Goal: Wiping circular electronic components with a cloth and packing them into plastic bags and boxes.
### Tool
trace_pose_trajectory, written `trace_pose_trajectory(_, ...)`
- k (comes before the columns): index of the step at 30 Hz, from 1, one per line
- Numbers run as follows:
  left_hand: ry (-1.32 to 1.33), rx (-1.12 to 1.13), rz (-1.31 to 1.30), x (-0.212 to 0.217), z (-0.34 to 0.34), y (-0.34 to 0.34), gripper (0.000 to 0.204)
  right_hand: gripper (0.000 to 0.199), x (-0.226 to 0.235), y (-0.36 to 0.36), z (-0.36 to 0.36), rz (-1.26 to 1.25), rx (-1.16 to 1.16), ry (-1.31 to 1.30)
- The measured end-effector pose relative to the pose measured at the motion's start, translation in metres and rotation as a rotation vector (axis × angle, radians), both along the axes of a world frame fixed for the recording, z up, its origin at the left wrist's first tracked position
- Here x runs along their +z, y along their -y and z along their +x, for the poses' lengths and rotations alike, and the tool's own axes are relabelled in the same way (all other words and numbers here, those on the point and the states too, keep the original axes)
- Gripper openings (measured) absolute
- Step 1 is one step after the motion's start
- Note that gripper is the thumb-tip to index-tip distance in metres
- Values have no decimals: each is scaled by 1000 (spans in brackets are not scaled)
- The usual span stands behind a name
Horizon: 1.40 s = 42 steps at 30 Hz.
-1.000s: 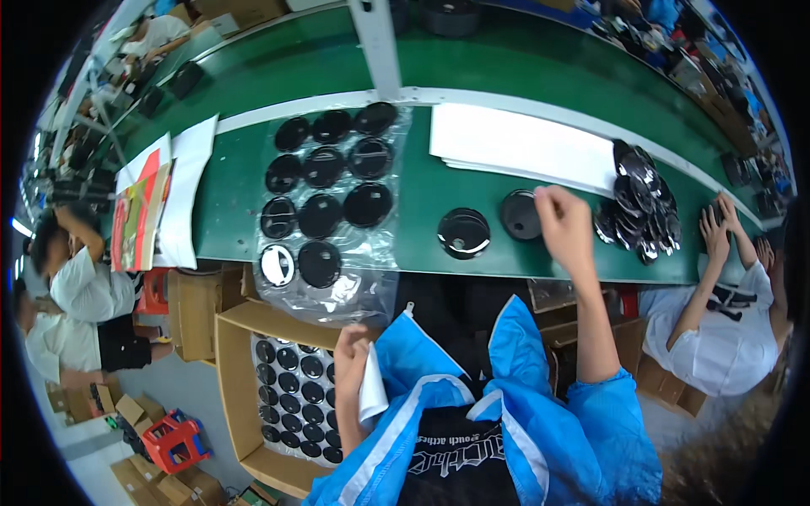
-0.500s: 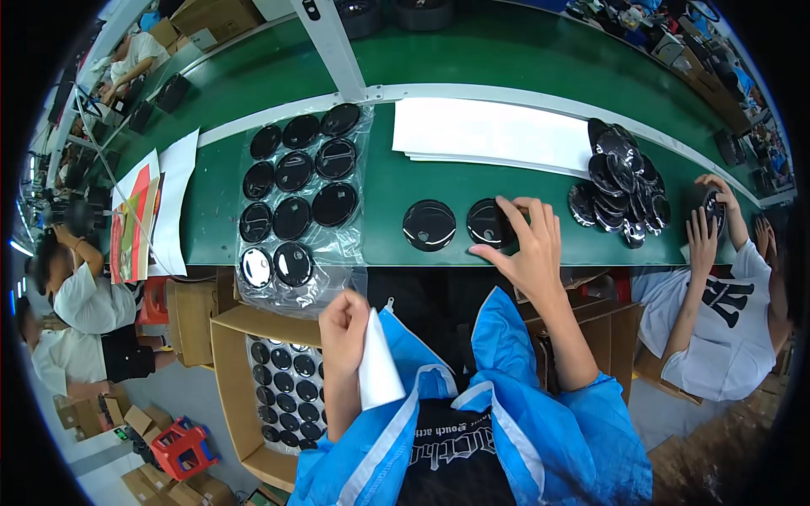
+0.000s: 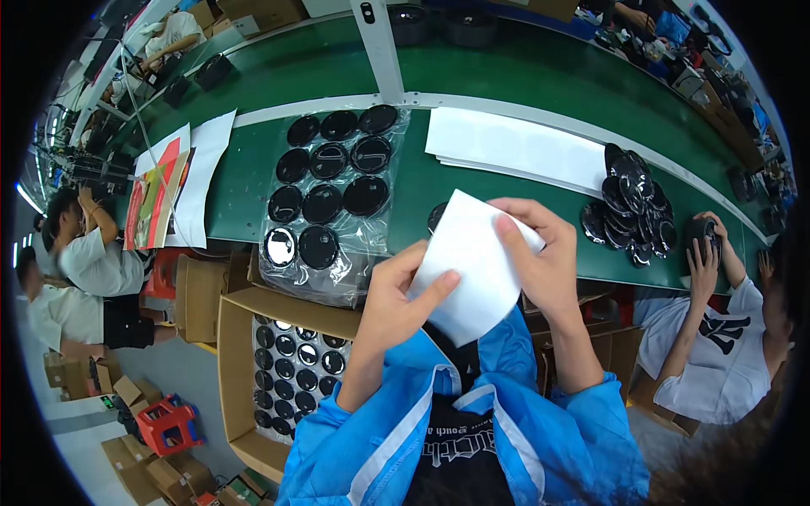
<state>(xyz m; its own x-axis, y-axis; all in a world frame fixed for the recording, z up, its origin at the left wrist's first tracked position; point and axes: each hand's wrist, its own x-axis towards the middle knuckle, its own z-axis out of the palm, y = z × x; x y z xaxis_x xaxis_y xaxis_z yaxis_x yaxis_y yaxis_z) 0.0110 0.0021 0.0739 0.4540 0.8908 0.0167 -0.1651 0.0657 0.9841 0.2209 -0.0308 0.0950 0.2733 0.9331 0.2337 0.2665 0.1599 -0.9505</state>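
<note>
While both hands meet in front of the person's chest, a white paper sleeve is held up between them, just above the near edge of the green table. The left hand grips the sleeve's lower left side, thumb lying across its face and fingers behind, a narrow grip closed on the paper. The right hand pinches the upper right corner, fingertips folded over the top edge, also closed on the sleeve. The sleeve hides most of a black round disc lying on the table behind it.

To the left on the table lies a clear plastic tray with rows of black round discs in it, its near edge hanging over the table. A stack of white sheets lies behind the hands, and a heap of loose black discs sits to the right. Below the tray, an open cardboard box holds more discs in rows. At the far right a co-worker in a white shirt holds a dark round part.
</note>
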Motion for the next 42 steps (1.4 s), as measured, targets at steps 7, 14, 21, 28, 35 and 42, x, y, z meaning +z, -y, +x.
trace_pose_trajectory(7, -134, 179, 414, 12, -15, 10, 13, 36, 44, 28, -18, 449, 182, 804)
trace_pose_trajectory(14, -461, 111, 860, 29, -25, 14, 10, 28, 6, 32, -13, 370, 407, 389)
trace_pose_trajectory(21, -281, 3, 197, 5, -11, 36, 10, 28, -5, 41, -2, 380, 286, 702)
trace_pose_trajectory(28, -245, 126, -116, -32, 9, 32, 10, 23, -29, 44, 15, 430, 227, 757)
trace_pose_trajectory(35, -667, 121, 230, -70, 0, -4, 13, 15, 2, 50, 56, 163, 178, 229)
trace_pose_trajectory(42, -554, -261, 405, -62, 25, 0, 16, 8, -74, -9, 97, -366, -73, -251)
